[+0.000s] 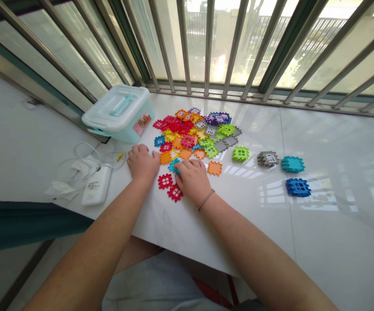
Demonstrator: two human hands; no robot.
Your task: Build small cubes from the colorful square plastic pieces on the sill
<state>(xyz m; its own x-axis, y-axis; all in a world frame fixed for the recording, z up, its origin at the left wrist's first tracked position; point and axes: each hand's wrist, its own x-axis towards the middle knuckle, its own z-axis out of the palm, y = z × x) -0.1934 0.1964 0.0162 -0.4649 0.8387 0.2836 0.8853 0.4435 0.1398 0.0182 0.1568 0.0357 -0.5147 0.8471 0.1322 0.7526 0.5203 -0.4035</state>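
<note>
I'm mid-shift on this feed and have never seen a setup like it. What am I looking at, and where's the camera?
There's no machine here: these are a person's two bare hands. The single picture comes from a camera worn on the head, looking forward and down.

On the glossy white surface lies a loose heap of interlocking plastic tiles in many colours. To its right sit small stacks: green, grey, turquoise and blue. A lidded plastic box stands at the left, with a white rectangular device nearer the person.

The left hand is beside the heap, with no held piece visible. The right hand touches a turquoise tile; whether it's gripped, I can't tell.
</note>
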